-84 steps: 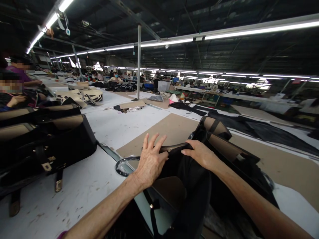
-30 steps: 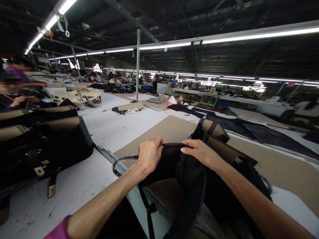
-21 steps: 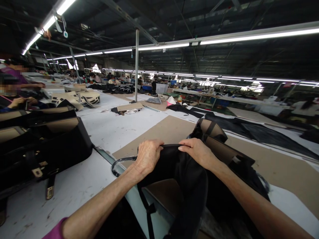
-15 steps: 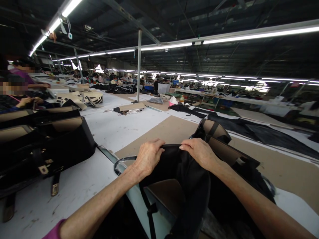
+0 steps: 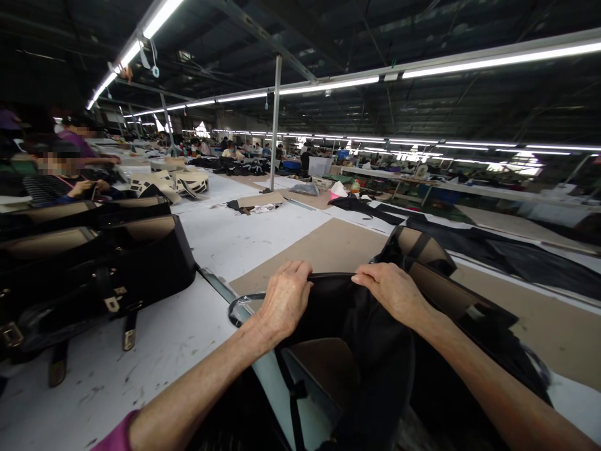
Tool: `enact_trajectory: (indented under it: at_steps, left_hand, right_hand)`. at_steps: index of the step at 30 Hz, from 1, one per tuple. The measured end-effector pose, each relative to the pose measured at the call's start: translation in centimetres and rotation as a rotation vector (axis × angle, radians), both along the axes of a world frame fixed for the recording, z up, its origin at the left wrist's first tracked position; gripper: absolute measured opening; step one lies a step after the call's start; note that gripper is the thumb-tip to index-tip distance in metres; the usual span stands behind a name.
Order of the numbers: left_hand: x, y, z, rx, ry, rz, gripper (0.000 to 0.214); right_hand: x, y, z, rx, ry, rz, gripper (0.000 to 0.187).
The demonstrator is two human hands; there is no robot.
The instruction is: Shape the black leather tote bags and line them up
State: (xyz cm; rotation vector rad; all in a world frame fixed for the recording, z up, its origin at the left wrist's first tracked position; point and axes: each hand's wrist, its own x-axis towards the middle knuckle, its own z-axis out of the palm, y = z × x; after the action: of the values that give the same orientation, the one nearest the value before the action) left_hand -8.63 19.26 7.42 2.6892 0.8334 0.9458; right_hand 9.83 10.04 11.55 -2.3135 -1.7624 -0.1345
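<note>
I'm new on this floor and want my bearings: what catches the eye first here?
Both hands, the left hand and right hand, grip the top rim of a black bag at bottom centre. A row of dark bags with buckled straps lies on the white table at left, under long light tubes overhead.

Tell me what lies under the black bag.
The black bag, gripped at its rim by the left hand and right hand, lies partly over a brown cardboard sheet on the white table. Anything directly beneath is covered.
</note>
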Motion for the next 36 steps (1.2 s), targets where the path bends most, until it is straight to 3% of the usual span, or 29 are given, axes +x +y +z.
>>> enact_trajectory:
  at_steps: [12, 25, 36]
  left_hand:
    - [-0.8, 0.2, -1.1, -0.057, -0.065, 0.066, 0.009]
    - [0.1, 0.4, -1.2, 0.093, -0.077, 0.035, 0.006]
    - [0.0, 0.3, -1.5, -0.063, -0.217, -0.043, 0.007]
  right_hand:
    - [0.2, 0.4, -0.3, -0.019, -0.002, -0.030, 0.032]
    - [0.2, 0.3, -0.3, -0.018, -0.062, -0.028, 0.028]
    - [-0.3, 0.4, 0.0, -0.063, -0.140, -0.031, 0.029]
